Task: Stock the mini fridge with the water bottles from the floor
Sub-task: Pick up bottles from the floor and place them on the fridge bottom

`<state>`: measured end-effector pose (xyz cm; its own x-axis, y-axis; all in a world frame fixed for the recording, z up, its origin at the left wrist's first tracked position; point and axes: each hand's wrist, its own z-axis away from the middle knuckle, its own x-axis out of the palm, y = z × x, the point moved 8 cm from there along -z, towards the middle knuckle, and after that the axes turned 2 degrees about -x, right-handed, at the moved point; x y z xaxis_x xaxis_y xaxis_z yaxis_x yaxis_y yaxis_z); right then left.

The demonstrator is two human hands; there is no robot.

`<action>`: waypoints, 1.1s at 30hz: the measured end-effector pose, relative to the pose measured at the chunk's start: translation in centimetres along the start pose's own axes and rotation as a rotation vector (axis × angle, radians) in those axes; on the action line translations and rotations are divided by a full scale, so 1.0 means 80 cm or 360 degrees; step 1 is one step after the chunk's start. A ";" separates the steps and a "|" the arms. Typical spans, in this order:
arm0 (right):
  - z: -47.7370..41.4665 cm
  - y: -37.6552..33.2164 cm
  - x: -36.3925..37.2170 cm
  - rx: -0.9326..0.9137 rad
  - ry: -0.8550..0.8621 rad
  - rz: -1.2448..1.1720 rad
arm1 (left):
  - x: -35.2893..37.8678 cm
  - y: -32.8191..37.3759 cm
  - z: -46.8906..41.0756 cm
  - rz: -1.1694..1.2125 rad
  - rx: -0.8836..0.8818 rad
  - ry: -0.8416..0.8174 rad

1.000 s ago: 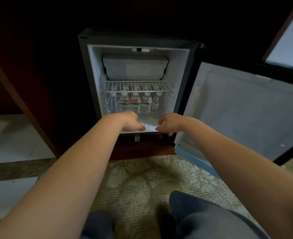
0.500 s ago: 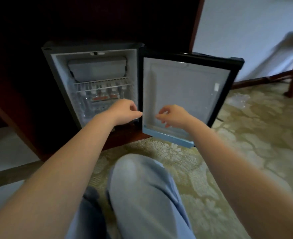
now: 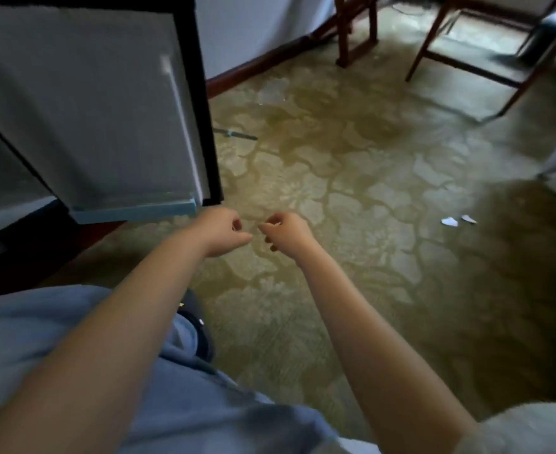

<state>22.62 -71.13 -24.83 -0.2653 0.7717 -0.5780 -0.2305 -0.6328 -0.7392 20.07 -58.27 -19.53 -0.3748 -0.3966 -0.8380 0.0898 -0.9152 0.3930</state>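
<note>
Beige carpet (image 3: 351,165) fills the view now, fridge door (image 3: 90,109) off at 10 o'clock; left hand (image 3: 224,229) and right hand (image 3: 283,232) loose, empty, probably fetching more stock.

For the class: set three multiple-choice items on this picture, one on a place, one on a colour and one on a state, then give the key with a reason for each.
1. Where is the open fridge door?
A. right of both hands
B. left of both hands
C. flat on the floor

2. What colour is the strip along the door's lower edge?
A. red
B. yellow
C. light blue

3. What do the hands hold?
A. nothing
B. a bottle each
C. the door's edge

Key:
1 B: the door fills the upper left, left of the left hand and the right hand.
2 C: the strip shows pale blue.
3 A: both hands hover over the carpet, fingers loosely curled, nothing in them.
</note>
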 end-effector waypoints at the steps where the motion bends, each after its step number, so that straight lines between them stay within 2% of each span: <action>1: 0.004 0.032 -0.005 0.0090 0.0035 -0.0031 | 0.022 0.016 -0.005 0.0000 0.0029 -0.0048; 7: 0.063 0.211 -0.010 0.0607 0.0147 -0.0162 | 0.148 0.081 -0.001 -0.0161 0.0182 -0.0412; 12: 0.121 0.301 -0.022 0.0847 0.0230 -0.0090 | 0.206 0.124 0.016 -0.0331 0.0264 -0.0588; 14: 0.148 0.322 -0.030 0.0933 0.0318 -0.0109 | 0.212 0.136 0.024 -0.0390 0.0325 -0.0582; 15: 0.151 0.330 -0.037 0.0969 0.0399 -0.0133 | 0.207 0.141 0.026 -0.0387 0.0338 -0.0573; 17: 0.214 0.396 -0.060 0.1178 0.0560 -0.0245 | 0.254 0.194 0.041 -0.0413 0.0446 -0.0689; 19: 0.232 0.418 -0.060 0.1243 0.0692 -0.0339 | 0.255 0.198 0.045 -0.0437 0.0475 -0.0712; 24: 0.316 0.488 -0.077 0.1570 0.1297 -0.0939 | 0.279 0.233 0.060 -0.0534 0.0621 -0.0783; 26: 0.347 0.518 -0.081 0.1722 0.1466 -0.1054 | 0.288 0.247 0.068 -0.0573 0.0683 -0.0796; 28: 0.361 0.539 -0.093 0.1764 0.1542 -0.1104 | 0.294 0.260 0.073 -0.0609 0.0729 -0.0808; 33: 0.371 0.575 -0.130 0.1598 0.1819 -0.1225 | 0.302 0.292 0.077 -0.0623 0.0805 -0.0770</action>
<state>-13.03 -110.12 -42.58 0.8351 0.2607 -0.4844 -0.5494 0.4377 -0.7117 7.40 -88.77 -28.28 -0.6614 0.1278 -0.7391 -0.5169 -0.7917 0.3256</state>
